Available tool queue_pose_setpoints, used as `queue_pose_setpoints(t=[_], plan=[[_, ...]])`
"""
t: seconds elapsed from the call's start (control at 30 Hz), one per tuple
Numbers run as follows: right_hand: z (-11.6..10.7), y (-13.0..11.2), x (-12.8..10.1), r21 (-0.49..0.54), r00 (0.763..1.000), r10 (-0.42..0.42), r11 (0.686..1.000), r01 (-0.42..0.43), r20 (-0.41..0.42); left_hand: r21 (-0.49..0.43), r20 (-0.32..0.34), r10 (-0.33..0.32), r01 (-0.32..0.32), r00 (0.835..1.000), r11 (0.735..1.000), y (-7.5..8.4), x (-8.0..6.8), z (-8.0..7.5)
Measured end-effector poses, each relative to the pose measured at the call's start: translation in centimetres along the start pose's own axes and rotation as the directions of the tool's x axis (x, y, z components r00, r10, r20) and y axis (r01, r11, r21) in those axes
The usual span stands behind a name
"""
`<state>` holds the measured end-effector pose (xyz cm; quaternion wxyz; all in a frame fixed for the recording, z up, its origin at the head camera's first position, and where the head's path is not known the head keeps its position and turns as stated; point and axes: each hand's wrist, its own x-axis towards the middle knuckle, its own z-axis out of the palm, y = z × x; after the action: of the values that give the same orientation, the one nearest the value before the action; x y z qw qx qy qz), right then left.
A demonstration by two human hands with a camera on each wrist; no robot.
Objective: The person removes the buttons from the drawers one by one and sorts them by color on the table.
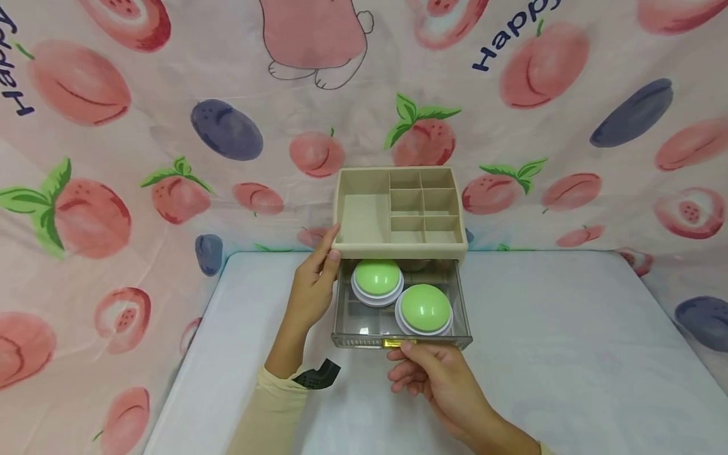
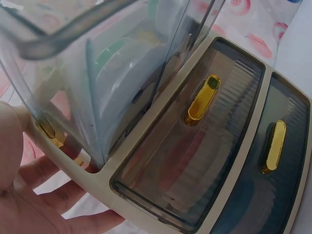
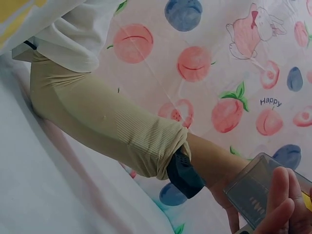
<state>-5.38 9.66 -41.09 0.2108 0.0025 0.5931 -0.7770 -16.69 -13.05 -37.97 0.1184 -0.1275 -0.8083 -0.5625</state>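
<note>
Drawer (image 1: 401, 322) of clear smoky plastic stands pulled out at the centre of the head view, jutting from under a beige organizer (image 1: 400, 212) whose top tray is split into small compartments. Two green-domed discs (image 1: 425, 308) on white bases lie inside the drawer, side by side and touching, one toward the back left, one toward the front right.

My right hand (image 1: 432, 376), at lower centre, pinches the yellow handle (image 1: 394, 343) on the drawer's front with thumb and forefinger, the other fingers curled beneath.

My left hand (image 1: 313, 287) rests against the organizer's left side, fingers straight along its wall and fingertips at the rim of the top tray.

From the left wrist view, two more drawer fronts with yellow handles (image 2: 201, 99) show shut at the right of the frame.

All of it sits on a pale tabletop (image 1: 569, 354) across the lower half of the head view, backed by a pink fruit-print cloth (image 1: 114, 158) filling the upper frame. Cream sleeves cover both my forearms.
</note>
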Motion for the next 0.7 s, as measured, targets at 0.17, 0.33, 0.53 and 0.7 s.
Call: queue_pose_setpoints(t=[0.17,0.33,0.53,0.7], plan=[[-0.2,0.0,0.0,-0.002,1.000,-0.009,1.000,0.009,0.027,-0.003,-0.002,-0.001,0.001,1.000,1.000,0.3,0.0,0.0],[-0.7,0.0,0.1,-0.052,0.998,0.007,0.999,-0.004,0.059,-0.001,-0.001,0.002,-0.002,1.000,1.000,0.3,-0.1,-0.1],[-1.9,-0.2,-0.3,-0.111,0.990,0.026,0.994,-0.010,0.142,0.002,0.004,0.011,-0.011,1.000,1.000,-0.1,0.0,-0.1],[-3.1,-1.5,-1.5,-0.164,0.976,-0.002,0.986,0.039,0.219,-0.003,0.002,0.018,-0.018,1.000,1.000,-0.4,0.1,0.0]])
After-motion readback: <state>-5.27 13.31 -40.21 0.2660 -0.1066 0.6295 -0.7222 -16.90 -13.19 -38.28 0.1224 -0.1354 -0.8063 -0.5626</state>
